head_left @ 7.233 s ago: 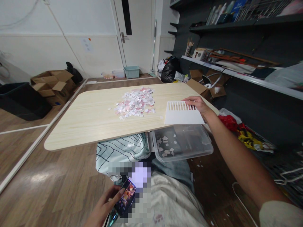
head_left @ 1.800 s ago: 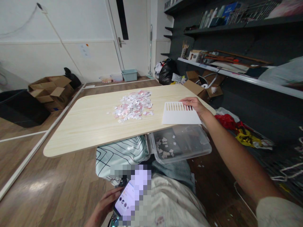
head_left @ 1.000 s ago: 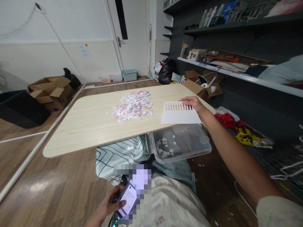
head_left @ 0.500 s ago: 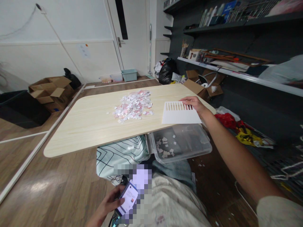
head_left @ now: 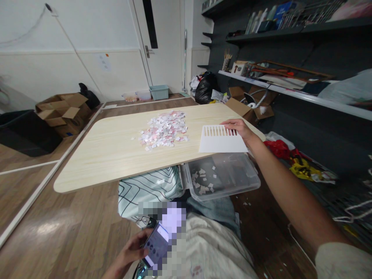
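My right hand point(head_left: 238, 128) rests on the far edge of a white slotted plastic scraper point(head_left: 221, 140) that lies flat at the right end of a light wooden table point(head_left: 110, 151). A heap of small white and pink paper squares point(head_left: 164, 130) sits mid-table, left of the scraper. Under the table's near edge a clear plastic bin point(head_left: 223, 176) holds a few paper squares. Low in my lap, my left hand point(head_left: 128, 257) holds a phone point(head_left: 155, 246) with its screen lit.
Dark shelves point(head_left: 290, 89) with tools and boxes run along the right wall. Open cardboard boxes point(head_left: 62, 110) and a black bin point(head_left: 23, 130) stand at the left. A patterned cushion point(head_left: 148, 190) lies under the table. A black rubbish bag point(head_left: 205, 87) sits near the door.
The phone screen changes while my left thumb moves over it. My right hand and the scraper have stayed in place; the view shifted slightly.
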Tool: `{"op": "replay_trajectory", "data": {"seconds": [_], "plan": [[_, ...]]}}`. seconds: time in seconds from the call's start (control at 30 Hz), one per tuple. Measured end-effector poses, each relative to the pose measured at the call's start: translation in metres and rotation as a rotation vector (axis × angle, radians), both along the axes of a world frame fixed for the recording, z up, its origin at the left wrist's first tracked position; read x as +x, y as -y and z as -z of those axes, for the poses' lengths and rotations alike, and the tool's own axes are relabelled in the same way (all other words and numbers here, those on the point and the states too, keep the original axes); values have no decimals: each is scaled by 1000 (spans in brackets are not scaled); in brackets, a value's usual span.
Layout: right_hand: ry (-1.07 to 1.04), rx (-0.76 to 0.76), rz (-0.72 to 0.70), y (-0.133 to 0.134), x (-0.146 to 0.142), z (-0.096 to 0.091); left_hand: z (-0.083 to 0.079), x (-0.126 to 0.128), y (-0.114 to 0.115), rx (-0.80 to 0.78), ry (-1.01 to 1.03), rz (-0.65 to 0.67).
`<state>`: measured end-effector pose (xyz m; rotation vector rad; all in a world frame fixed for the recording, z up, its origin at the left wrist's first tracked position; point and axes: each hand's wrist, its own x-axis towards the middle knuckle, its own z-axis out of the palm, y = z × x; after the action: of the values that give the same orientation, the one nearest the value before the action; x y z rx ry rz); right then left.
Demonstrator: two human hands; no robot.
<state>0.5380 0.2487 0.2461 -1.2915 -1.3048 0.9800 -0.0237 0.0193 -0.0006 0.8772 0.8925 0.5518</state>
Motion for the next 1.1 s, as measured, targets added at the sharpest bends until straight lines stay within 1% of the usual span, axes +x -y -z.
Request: {"op": "replay_trajectory", "data": {"seconds": [0.07,0.13,0.2,0.3,0.43,0.6,0.77,1.1], "plan": [[-15,-1,-2,0,-1,0,11,-4,-1,81,12,32],[-31,-2,-4,0,-1,0,21,-7,-1,124,14,59],[-45,-3,-6,0,-2,0,27,-9,0,135,28,79],[-48,0,-7,0,-1,0,30,-11,1,138,47,87],[-37,10,-23,-1,1,0,29,-10,1,125,54,110],[13,25,-19,-1,1,1,20,-5,6,124,19,72],[5,22,-23,1,-1,-2,13,-1,10,120,-10,80],[21,11,-11,1,-1,-1,14,-1,9,150,-46,76]]}}
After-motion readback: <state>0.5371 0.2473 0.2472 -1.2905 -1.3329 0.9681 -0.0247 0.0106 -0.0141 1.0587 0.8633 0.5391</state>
